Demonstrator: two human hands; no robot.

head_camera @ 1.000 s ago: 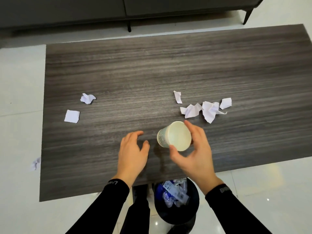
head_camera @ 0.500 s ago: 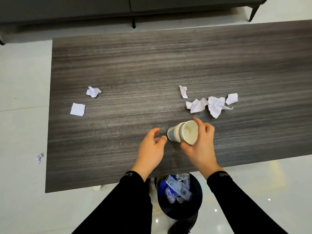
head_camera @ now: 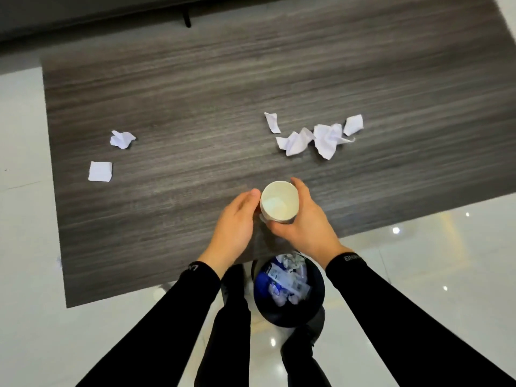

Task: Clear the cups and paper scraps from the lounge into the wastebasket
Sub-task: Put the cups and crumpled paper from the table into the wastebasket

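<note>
A white paper cup stands upright, mouth toward me, above the near part of the dark wooden table. My right hand is wrapped around its right side and holds it. My left hand sits beside the cup's left side, fingertips at the wall; whether it grips is unclear. A cluster of crumpled paper scraps lies behind the cup. Two more scraps lie at the left: a crumpled one and a flat square. The black wastebasket, with trash inside, stands on the floor below my hands.
A grey sofa with a dark leg runs along the far side of the table. Glossy white floor tiles surround the table. My legs stand beside the wastebasket, close to the table's near edge.
The cup has turned from lying on its side to upright with its mouth facing me. Both hands have closed in around it, and the view has shifted.
</note>
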